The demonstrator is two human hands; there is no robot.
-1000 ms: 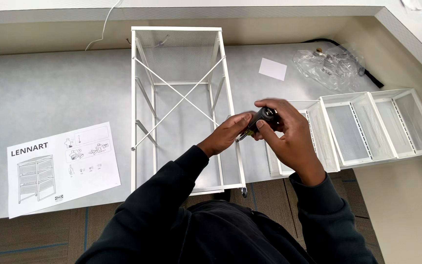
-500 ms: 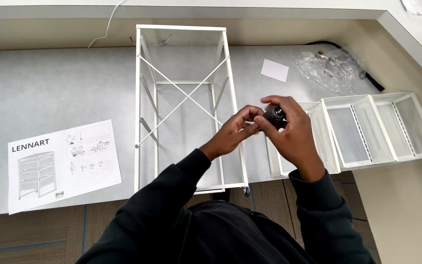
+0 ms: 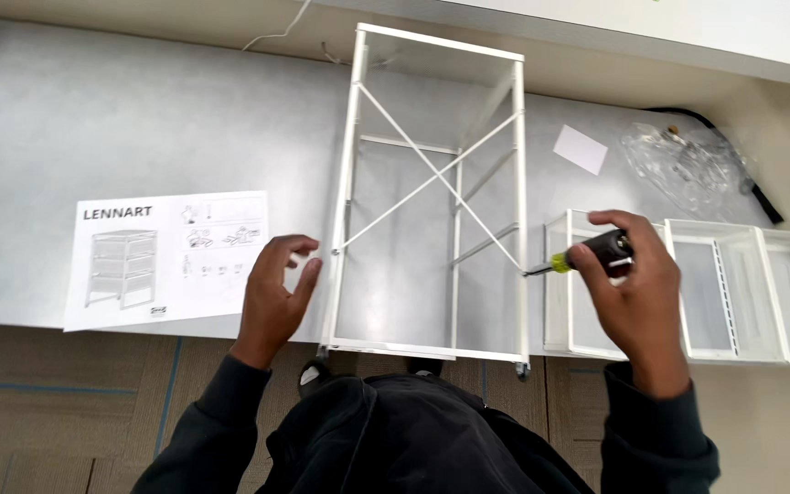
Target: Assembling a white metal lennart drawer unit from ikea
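I see white drawers (image 3: pixel 742 288) lying bare at the right and a clear bag (image 3: pixel 683 165) of small parts far right. My right hand (image 3: pixel 628 288) is clamped on a screwdriver (image 3: pixel 587 256), its tip touching the right post of the white frame (image 3: pixel 432 197) between my hands. My left hand (image 3: pixel 276 293) hovers with fingers spread, just beside the frame's left post, holding nothing, with the instruction sheet (image 3: pixel 166 256) to its left.

Left hand (image 3: pixel 276 291) open, fingers curled; right hand (image 3: pixel 628 288) clenched, fingers wrapped.

Grey mat (image 3: pixel 93 119) over brown carpet tiles (image 3: pixel 57 412), white wall (image 3: pixel 669 23) behind.
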